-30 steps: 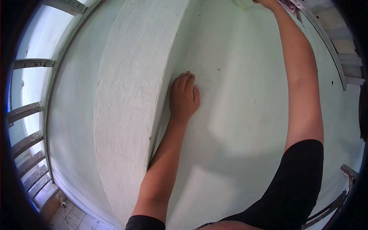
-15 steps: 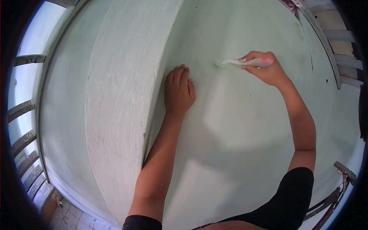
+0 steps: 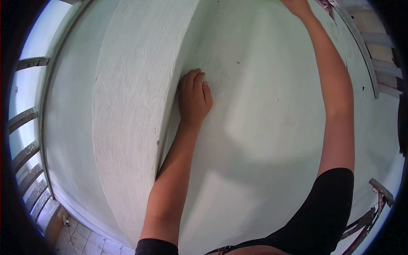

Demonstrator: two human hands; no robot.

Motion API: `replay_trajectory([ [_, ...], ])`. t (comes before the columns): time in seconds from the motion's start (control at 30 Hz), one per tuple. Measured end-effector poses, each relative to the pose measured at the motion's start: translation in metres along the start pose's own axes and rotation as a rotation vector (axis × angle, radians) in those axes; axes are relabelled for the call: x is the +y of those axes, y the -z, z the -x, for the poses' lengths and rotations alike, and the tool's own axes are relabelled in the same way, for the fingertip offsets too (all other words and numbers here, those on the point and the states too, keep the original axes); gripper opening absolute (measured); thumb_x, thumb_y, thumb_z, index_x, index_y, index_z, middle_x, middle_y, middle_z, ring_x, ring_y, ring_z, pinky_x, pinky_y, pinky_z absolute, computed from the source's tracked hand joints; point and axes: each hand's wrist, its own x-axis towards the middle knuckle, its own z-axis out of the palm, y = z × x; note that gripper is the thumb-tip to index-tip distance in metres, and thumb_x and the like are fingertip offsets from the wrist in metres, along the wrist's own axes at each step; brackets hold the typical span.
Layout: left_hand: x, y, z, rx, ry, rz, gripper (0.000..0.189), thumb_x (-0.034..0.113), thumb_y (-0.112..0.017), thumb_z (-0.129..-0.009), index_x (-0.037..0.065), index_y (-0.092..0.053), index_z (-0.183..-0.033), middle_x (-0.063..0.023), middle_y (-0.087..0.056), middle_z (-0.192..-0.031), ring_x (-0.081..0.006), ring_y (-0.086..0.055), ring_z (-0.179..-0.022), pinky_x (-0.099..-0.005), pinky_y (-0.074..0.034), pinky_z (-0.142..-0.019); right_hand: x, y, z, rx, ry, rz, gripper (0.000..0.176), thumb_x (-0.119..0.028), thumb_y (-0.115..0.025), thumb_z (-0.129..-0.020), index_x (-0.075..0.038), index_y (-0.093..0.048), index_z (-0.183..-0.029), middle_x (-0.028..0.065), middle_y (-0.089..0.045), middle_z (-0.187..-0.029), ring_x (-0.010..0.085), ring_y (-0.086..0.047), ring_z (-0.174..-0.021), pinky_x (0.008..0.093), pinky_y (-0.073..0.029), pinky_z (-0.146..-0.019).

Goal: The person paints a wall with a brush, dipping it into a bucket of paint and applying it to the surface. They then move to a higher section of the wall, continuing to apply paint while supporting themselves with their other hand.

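My left hand [image 3: 194, 97] lies against the pale green wall [image 3: 263, 127], beside the edge of a protruding white pillar [image 3: 136, 76]. Its fingers are stretched out and it holds nothing. My right arm reaches high, so my right hand [image 3: 297, 7] is cut off by the top of the view. Its fingers and whatever they may hold are out of sight. A small dark spot [image 3: 238, 63] marks the wall to the right of my left hand.
Slatted window bars [image 3: 25, 119] run along the far left, with floor tiles [image 3: 91, 238] below. On the right are more slats [image 3: 384, 66] and a worn wooden frame [image 3: 374, 212]. A crack and small chips mark the wall.
My right hand has swept upward from mid-wall to the top edge, and the white brush-like tool it held is no longer visible. My left hand has barely shifted.
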Motion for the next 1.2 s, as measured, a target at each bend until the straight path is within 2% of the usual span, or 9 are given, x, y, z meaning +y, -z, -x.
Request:
replay_trajectory([
  [0.23,0.002,-0.001,0.003,0.006,0.009,-0.061,0.023,0.006,-0.047,-0.083,-0.004,-0.055,-0.102,-0.0181,-0.055,-0.108,-0.0342,-0.050,-0.103,-0.0425,-0.039,-0.091,-0.031,-0.041,0.178,-0.319,0.405,-0.291,0.016,-0.007,-0.066,-0.076,-0.003,-0.063,-0.092,0.0086,-0.065,-0.079,0.0180,-0.063,-0.068,0.0283,-0.049,-0.067],
  [0.4,0.003,0.000,0.005,0.043,0.107,0.069,0.026,0.008,-0.045,-0.086,-0.004,-0.051,-0.108,-0.0200,-0.051,-0.112,-0.0362,-0.048,-0.105,-0.0436,-0.037,-0.092,-0.080,-0.002,0.216,-0.743,0.081,-0.503,0.011,-0.004,-0.066,-0.075,-0.003,-0.062,-0.085,0.0062,-0.066,-0.078,0.0145,-0.062,-0.065,0.0261,-0.048,-0.063],
  [0.5,0.003,-0.001,0.006,0.060,0.094,0.067,0.027,0.009,-0.042,-0.088,-0.004,-0.049,-0.110,-0.0209,-0.050,-0.112,-0.0372,-0.048,-0.103,-0.0442,-0.037,-0.092,-0.040,-0.030,0.187,-0.666,-0.115,-0.570,0.015,-0.013,-0.069,-0.073,-0.007,-0.061,-0.084,0.0029,-0.063,-0.072,0.0135,-0.058,-0.065,0.0283,-0.046,-0.061],
  [0.7,0.003,0.000,0.005,0.034,0.070,0.059,0.024,0.011,-0.040,-0.090,-0.005,-0.049,-0.107,-0.0215,-0.051,-0.108,-0.0370,-0.049,-0.101,-0.0444,-0.038,-0.090,0.031,-0.026,0.052,-0.204,0.109,-0.209,0.023,-0.026,-0.065,-0.077,-0.007,-0.060,-0.088,0.0055,-0.062,-0.076,0.0138,-0.057,-0.070,0.0292,-0.046,-0.068],
  [0.83,0.000,-0.002,0.006,0.054,0.033,0.061,0.023,0.010,-0.040,-0.091,-0.005,-0.049,-0.106,-0.0214,-0.052,-0.106,-0.0369,-0.049,-0.099,-0.0440,-0.039,-0.088,-0.006,0.004,0.039,-0.078,0.014,0.021,0.016,-0.017,-0.064,-0.082,-0.003,-0.060,-0.090,0.0061,-0.064,-0.083,0.0147,-0.058,-0.075,0.0287,-0.046,-0.071],
  [0.9,0.000,-0.001,0.006,0.059,0.026,0.062,0.022,0.009,-0.041,-0.090,-0.005,-0.049,-0.105,-0.0211,-0.052,-0.107,-0.0368,-0.050,-0.098,-0.0437,-0.039,-0.088,0.038,-0.027,0.048,-0.034,0.233,-0.130,0.025,-0.026,-0.064,-0.079,-0.008,-0.061,-0.096,0.0090,-0.063,-0.078,0.0167,-0.058,-0.068,0.0313,-0.046,-0.066],
  [1.0,0.003,-0.001,0.006,0.070,0.070,0.051,0.021,0.008,-0.044,-0.087,-0.004,-0.050,-0.104,-0.0202,-0.051,-0.106,-0.0360,-0.050,-0.097,-0.0425,-0.040,-0.086,0.019,-0.047,0.132,-0.145,0.469,-0.173,0.029,-0.014,-0.065,-0.076,-0.007,-0.063,-0.104,0.0145,-0.065,-0.093,0.0295,-0.064,-0.082,0.0345,-0.050,-0.073],
  [1.1,0.004,0.001,0.005,0.063,0.063,0.049,0.021,0.008,-0.044,-0.087,-0.004,-0.050,-0.103,-0.0201,-0.051,-0.106,-0.0359,-0.050,-0.097,-0.0423,-0.040,-0.086,-0.030,-0.037,0.227,-0.415,0.572,-0.385,0.025,-0.003,-0.069,-0.072,-0.005,-0.064,-0.096,0.0112,-0.066,-0.089,0.0255,-0.065,-0.077,0.0323,-0.053,-0.068],
  [1.2,0.004,0.000,0.005,0.074,0.056,0.053,0.021,0.009,-0.043,-0.088,-0.004,-0.050,-0.103,-0.0201,-0.051,-0.105,-0.0361,-0.050,-0.097,-0.0423,-0.040,-0.086,-0.075,-0.004,0.260,-0.779,0.161,-0.529,0.014,-0.004,-0.069,-0.074,-0.005,-0.062,-0.086,0.0086,-0.065,-0.084,0.0235,-0.062,-0.069,0.0297,-0.050,-0.063],
])
